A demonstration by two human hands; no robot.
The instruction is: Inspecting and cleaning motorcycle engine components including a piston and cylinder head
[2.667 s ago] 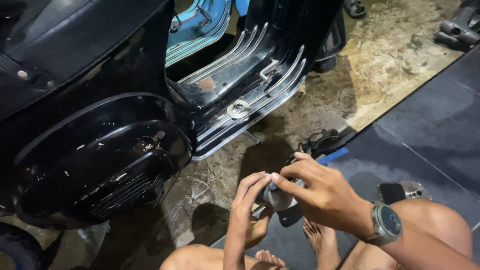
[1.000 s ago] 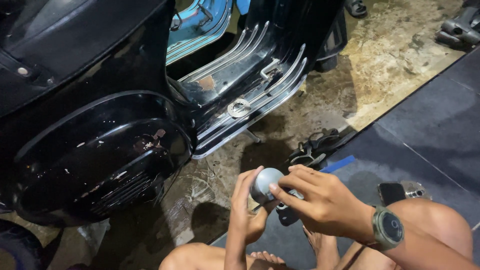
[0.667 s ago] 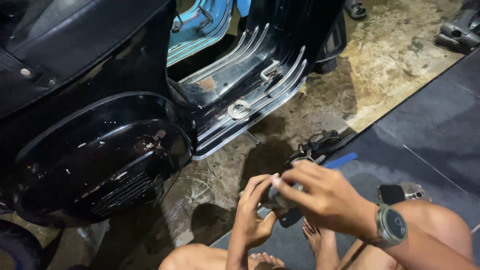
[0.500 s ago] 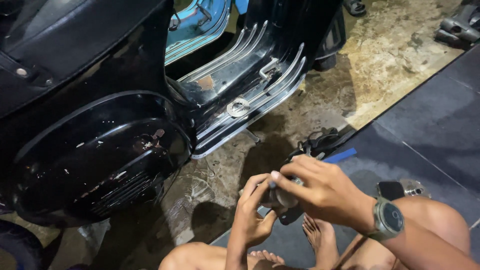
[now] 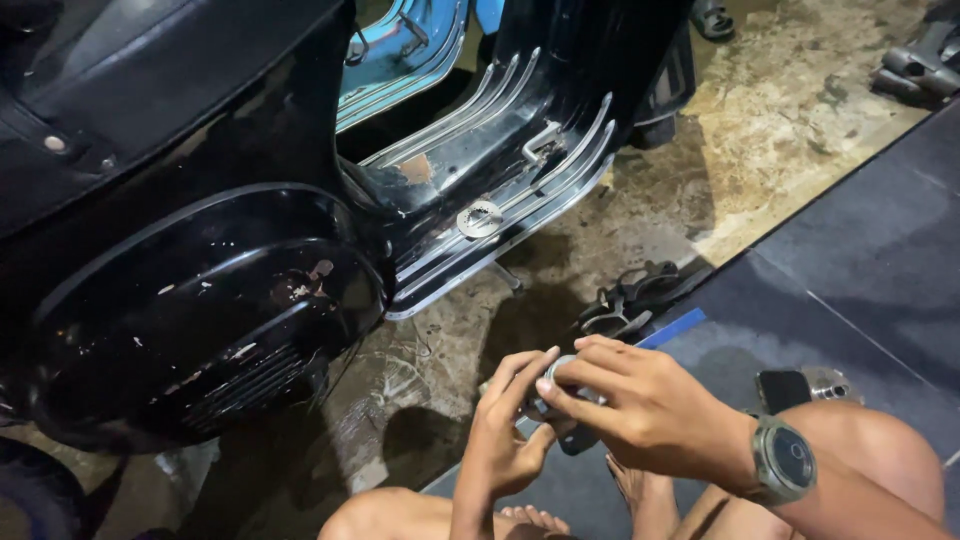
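Both hands meet low over the person's knees: the left hand [image 5: 505, 440] cups a small round silvery part [image 5: 558, 372] from below, the right hand [image 5: 640, 410] pinches its top. It seems still mid-handling, not fitted to the black scooter [image 5: 230, 290] beyond the hands.

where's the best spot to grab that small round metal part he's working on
Probably by its rounded rim, coming from above. The round metal part sits wedged between the left hand underneath and the right hand on top, so only its upper edge shows. Both grips already pinch it there; its lower side is hidden.
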